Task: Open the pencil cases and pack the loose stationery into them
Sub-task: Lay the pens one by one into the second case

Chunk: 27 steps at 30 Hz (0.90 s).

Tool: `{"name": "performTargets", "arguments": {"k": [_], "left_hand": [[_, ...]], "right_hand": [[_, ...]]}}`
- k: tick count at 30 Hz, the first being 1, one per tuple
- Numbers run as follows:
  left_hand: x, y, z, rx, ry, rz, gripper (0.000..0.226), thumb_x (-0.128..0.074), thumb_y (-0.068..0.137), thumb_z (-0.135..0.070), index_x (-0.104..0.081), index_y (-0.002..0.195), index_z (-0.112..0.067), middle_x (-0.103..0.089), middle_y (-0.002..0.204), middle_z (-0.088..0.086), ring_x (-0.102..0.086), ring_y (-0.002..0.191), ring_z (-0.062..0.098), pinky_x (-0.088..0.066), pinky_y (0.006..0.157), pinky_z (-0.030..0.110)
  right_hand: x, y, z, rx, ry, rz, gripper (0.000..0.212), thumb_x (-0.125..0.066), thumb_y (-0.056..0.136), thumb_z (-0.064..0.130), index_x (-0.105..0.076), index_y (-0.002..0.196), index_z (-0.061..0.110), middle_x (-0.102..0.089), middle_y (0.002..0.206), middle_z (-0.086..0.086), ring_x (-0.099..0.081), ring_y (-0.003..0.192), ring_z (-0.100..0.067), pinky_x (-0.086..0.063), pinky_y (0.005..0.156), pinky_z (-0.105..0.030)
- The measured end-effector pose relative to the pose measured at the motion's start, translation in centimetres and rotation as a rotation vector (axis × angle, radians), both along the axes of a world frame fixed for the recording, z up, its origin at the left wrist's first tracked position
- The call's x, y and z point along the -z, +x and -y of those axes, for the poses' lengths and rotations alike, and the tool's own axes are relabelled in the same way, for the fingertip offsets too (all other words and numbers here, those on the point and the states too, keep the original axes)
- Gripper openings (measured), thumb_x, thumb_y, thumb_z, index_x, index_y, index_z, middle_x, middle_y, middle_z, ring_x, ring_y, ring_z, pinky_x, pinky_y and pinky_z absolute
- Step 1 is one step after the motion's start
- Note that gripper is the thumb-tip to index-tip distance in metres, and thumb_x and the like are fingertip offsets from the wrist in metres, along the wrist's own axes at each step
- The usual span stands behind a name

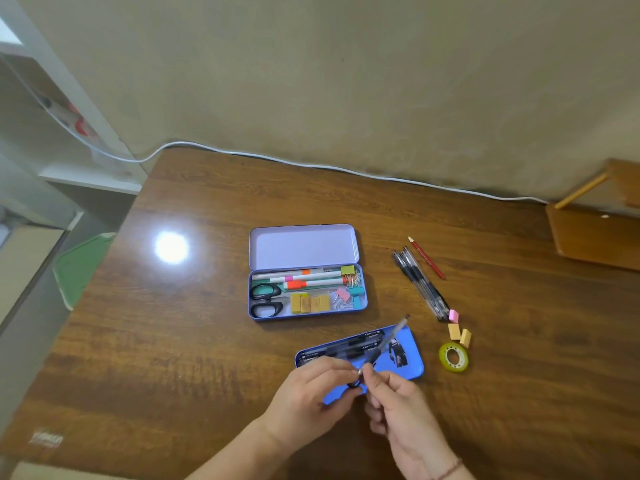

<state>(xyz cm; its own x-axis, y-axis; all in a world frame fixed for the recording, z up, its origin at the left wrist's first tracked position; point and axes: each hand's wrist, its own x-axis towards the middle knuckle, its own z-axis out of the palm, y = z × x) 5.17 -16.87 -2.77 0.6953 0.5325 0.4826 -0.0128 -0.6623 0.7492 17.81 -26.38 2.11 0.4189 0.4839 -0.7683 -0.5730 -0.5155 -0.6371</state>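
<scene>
While pinching a clear pen (388, 341) between right hand (398, 407) fingertips, tilted over blue case (412, 362) near table (207, 341) front edge; left hand (311, 389) curled at pen's lower end, exact grip unclear. Purple case (304, 271) open mid-table, filled. Loose pens (420, 285), red pencil (426, 258), erasers (459, 332), tape roll (453, 356) toward right edge.

Open tin (304, 249) behind second case (408, 362); loose pens (420, 284), erasers (459, 332), tape (453, 356) at right.

glossy wood-grain table (214, 341), seemingly metal lilac case (301, 245)
</scene>
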Motion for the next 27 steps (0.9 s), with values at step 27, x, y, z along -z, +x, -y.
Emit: {"name": "performTargets", "arguments": {"k": [27], "left_hand": [[3.6,-3.7,-1.2,-0.221,0.104,-0.441,0.016,-0.077,0.075,-0.025,-0.066,0.086,-0.023,-0.058,0.098,-0.007,-0.046,0.09,0.016,-0.038,0.075,0.033]], "right_hand": [[5.1,6.1,0.2,-0.764,-0.131,1.572,0.035,-0.056,0.074,0.065,-0.054,0.072,0.031,-0.05,0.066,0.016,-0.045,0.062,-0.007,-0.027,0.042,-0.017]]}}
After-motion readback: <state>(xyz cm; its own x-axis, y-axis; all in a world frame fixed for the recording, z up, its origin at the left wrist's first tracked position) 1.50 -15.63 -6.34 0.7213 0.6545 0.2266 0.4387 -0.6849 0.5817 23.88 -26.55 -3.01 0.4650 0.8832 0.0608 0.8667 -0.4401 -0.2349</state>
